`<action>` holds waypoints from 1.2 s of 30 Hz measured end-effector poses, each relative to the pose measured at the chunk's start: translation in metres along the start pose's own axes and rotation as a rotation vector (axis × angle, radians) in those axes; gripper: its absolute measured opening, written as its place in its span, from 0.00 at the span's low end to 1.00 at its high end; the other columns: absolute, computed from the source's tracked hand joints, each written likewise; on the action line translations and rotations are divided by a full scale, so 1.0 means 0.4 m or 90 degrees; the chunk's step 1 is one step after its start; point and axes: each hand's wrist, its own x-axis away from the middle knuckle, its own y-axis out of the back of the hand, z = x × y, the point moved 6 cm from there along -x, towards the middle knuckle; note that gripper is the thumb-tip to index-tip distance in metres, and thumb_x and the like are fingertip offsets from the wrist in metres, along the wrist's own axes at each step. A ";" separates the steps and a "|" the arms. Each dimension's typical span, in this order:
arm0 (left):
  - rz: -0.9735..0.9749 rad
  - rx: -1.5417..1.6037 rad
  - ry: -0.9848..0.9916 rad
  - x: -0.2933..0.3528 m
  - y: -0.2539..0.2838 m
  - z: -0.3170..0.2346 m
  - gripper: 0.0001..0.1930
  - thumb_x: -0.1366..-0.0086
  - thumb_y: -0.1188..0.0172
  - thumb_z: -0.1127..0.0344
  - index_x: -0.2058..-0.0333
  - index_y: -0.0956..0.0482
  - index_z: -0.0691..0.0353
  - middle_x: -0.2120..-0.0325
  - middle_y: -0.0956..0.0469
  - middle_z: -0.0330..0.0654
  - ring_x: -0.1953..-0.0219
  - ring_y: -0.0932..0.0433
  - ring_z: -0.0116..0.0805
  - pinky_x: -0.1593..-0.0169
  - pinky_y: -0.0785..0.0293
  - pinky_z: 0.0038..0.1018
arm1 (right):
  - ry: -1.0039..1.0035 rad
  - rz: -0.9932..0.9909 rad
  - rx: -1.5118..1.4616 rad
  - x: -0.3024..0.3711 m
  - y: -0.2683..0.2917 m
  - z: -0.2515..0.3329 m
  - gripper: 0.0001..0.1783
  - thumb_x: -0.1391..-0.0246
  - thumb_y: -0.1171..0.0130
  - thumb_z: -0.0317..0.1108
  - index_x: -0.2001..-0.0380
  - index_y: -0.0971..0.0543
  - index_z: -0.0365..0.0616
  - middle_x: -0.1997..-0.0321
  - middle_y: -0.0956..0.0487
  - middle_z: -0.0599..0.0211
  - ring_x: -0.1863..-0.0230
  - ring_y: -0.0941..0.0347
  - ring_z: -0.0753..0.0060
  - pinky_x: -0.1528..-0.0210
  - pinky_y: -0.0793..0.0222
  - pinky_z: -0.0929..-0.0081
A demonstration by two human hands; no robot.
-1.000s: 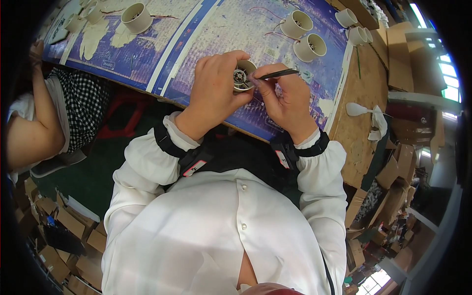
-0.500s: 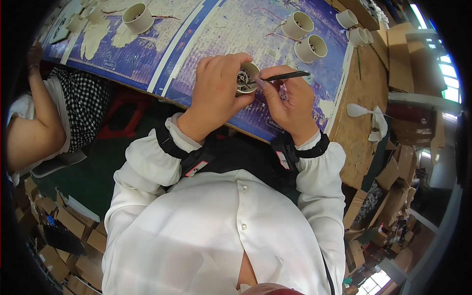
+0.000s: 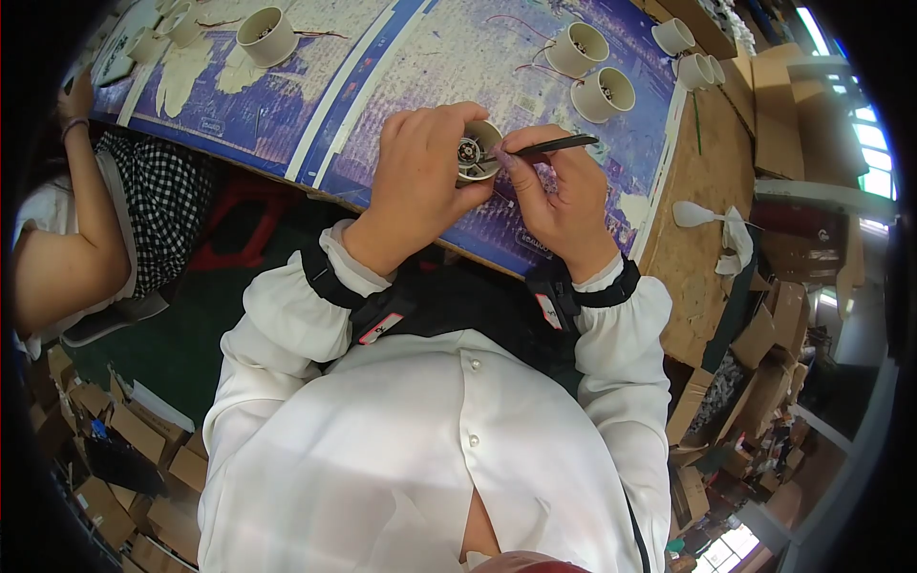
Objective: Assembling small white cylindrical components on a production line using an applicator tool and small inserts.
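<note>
While the left hand (image 3: 420, 162) grips a cream cylindrical cup (image 3: 490, 137) at the view's twelve o'clock, the right hand (image 3: 564, 196), at the cup's four o'clock, pinches a slim black tool (image 3: 565, 144).

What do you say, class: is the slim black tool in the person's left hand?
No, the slim black tool is in the right hand, while the left hand holds a pale cup.
</note>
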 end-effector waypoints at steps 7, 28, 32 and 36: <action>0.000 -0.003 0.004 0.002 0.001 0.004 0.32 0.55 0.26 0.68 0.48 0.28 0.56 0.58 0.22 0.40 0.53 0.25 0.44 0.45 0.36 0.39 | 0.017 -0.001 0.007 -0.006 -0.001 0.005 0.07 0.43 0.39 0.22 0.60 0.20 0.40 0.62 0.19 0.62 0.64 0.20 0.69 0.61 0.26 0.75; 0.009 -0.001 0.015 -0.006 -0.021 0.003 0.32 0.54 0.27 0.67 0.48 0.28 0.58 0.60 0.21 0.45 0.56 0.24 0.49 0.50 0.34 0.41 | 0.045 -0.085 0.038 0.017 0.103 0.064 0.11 0.48 0.37 0.23 0.60 0.20 0.42 0.64 0.20 0.58 0.65 0.22 0.58 0.63 0.28 0.69; 0.008 -0.001 0.050 0.004 -0.016 0.017 0.30 0.52 0.27 0.66 0.49 0.28 0.59 0.61 0.20 0.46 0.57 0.23 0.51 0.51 0.33 0.42 | 0.019 -0.137 0.216 0.100 0.256 0.099 0.10 0.48 0.36 0.24 0.61 0.19 0.41 0.65 0.20 0.58 0.66 0.23 0.56 0.63 0.28 0.68; -0.017 -0.014 0.067 0.000 -0.010 0.025 0.30 0.50 0.27 0.65 0.48 0.28 0.59 0.60 0.20 0.46 0.58 0.23 0.51 0.51 0.33 0.42 | -0.084 -0.035 0.500 0.269 0.328 0.002 0.09 0.49 0.34 0.26 0.63 0.18 0.42 0.67 0.22 0.59 0.66 0.24 0.54 0.66 0.28 0.69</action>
